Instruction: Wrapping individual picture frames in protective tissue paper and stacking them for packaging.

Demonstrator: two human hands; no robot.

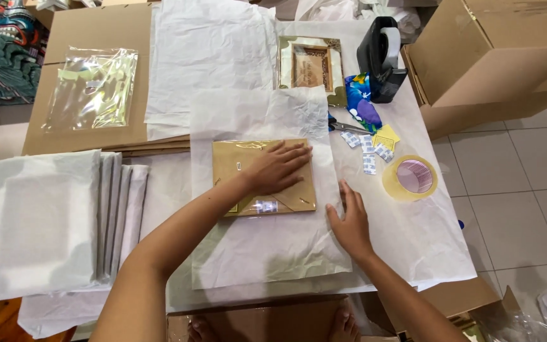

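A gold picture frame (235,163) lies face down on a sheet of white tissue paper (267,250) in the middle of the table. My left hand (278,167) rests flat on the frame's back, fingers spread. My right hand (349,218) lies flat at the sheet's right edge, just right of the frame, holding nothing.
A second gold frame (309,66) lies face up behind. A black tape dispenser (381,57), scissors (348,128), small labels (368,152) and a tape roll (411,177) sit to the right. Wrapped white packets (39,221) are stacked at left, near a clear bag (93,88). A cardboard box (495,54) stands far right.
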